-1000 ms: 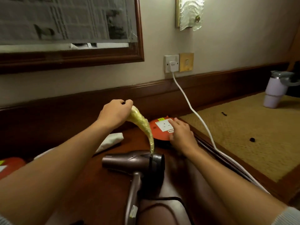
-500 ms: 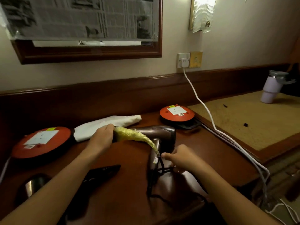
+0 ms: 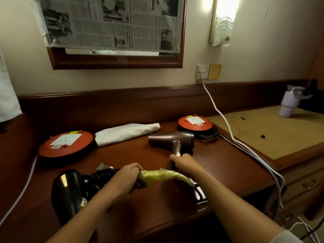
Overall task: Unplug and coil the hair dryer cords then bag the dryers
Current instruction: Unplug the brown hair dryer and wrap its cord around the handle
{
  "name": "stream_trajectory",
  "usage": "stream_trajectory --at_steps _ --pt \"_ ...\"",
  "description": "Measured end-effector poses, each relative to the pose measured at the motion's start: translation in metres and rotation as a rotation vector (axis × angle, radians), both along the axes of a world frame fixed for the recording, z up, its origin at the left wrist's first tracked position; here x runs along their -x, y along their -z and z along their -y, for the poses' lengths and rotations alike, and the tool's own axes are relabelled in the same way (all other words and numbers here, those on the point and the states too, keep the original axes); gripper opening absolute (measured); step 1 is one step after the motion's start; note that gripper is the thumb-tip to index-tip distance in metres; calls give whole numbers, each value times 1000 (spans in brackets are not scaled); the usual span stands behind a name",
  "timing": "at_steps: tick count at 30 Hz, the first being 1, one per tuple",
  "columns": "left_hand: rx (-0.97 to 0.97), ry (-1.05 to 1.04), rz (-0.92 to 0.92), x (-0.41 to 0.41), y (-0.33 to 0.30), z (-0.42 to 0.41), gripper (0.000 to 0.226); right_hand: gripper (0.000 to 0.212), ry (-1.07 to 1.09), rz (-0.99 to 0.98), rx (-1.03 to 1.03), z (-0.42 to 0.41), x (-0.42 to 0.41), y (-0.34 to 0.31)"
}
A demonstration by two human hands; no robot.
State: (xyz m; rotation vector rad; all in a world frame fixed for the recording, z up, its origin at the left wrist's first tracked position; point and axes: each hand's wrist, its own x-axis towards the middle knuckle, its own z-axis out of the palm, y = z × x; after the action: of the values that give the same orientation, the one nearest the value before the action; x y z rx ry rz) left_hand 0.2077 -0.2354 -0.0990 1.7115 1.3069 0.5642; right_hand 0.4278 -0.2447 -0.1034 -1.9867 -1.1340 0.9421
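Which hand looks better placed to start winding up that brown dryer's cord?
Probably the left hand: it already grips the yellow-wrapped cord, while the right hand holds the brown dryer by its handle.

Glossy wooden desk (image 3: 154, 204), satin metallic brown dryer (image 3: 171, 138), shiny black dryer (image 3: 68, 190), white cloth bag (image 3: 126, 131).

In front of me the wooden desk (image 3: 157, 204) runs along a dark wood backboard. Above it hangs a wood-framed mirror (image 3: 115, 62) with a sheet of newspaper (image 3: 112, 21) taped over the glass. To its right a lit wall lamp (image 3: 222, 20) glows, and below that a white wall socket (image 3: 202, 71) sits beside a brass switch plate (image 3: 215, 71). Off to my right, a lower surface topped with a woven mat (image 3: 273, 130) carries a pale lilac tumbler (image 3: 288, 104) with a grey lid, and two small dark bits lie on the mat.
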Motion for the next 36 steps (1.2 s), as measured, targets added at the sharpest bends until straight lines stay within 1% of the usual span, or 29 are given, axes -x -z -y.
stream_trajectory --at_steps 2,3,7,9,12,15,17,21,22,24,26,29,30,31,33,35,36 --pt "98 14 78 3 0 6 24 17 72 -245 -69 1 -2 -7" --pt "119 32 108 4 -1 9 20 14 101 -334 -96 2 -3 -11" --pt "167 135 121 6 -2 22 18 17 138 -469 -109 8 -10 -28" --pt "157 147 73 6 4 23 19 19 128 -549 -106 15 -10 -39" --pt "164 146 -66 2 13 24 22 21 101 -573 -128 25 -5 -55" --pt "160 126 -102 -2 19 23 29 25 81 -583 -182 32 2 -74" --pt "111 123 -138 -4 16 24 32 29 76 -557 -200 33 2 -86" --pt "20 168 -230 -5 5 30 38 39 57 -569 -143 32 -5 -109" --pt "-23 164 -254 -5 2 30 41 40 52 -564 -132 32 -5 -113" --pt "-205 119 -321 -5 -5 29 49 41 39 -552 -118 34 -2 -120" --pt "-478 40 -316 -8 -17 29 58 39 18 -537 -107 38 2 -126" --pt "-983 -20 -179 -19 -40 30 73 32 -25 -531 -91 45 10 -139" --pt "-1098 -19 -156 -23 -47 26 80 30 -41 -530 -84 47 12 -145" --pt "-1170 -15 -152 -26 -54 22 89 28 -62 -527 -72 49 14 -150" --pt "-1231 -7 -210 -32 -67 10 102 29 -116 -521 -39 54 19 -160" --pt "-1221 -19 -334 -34 -76 -5 104 30 -169 -511 -14 61 23 -169" --pt "-1213 -27 -397 -34 -78 -10 100 30 -194 -511 -8 64 25 -174"
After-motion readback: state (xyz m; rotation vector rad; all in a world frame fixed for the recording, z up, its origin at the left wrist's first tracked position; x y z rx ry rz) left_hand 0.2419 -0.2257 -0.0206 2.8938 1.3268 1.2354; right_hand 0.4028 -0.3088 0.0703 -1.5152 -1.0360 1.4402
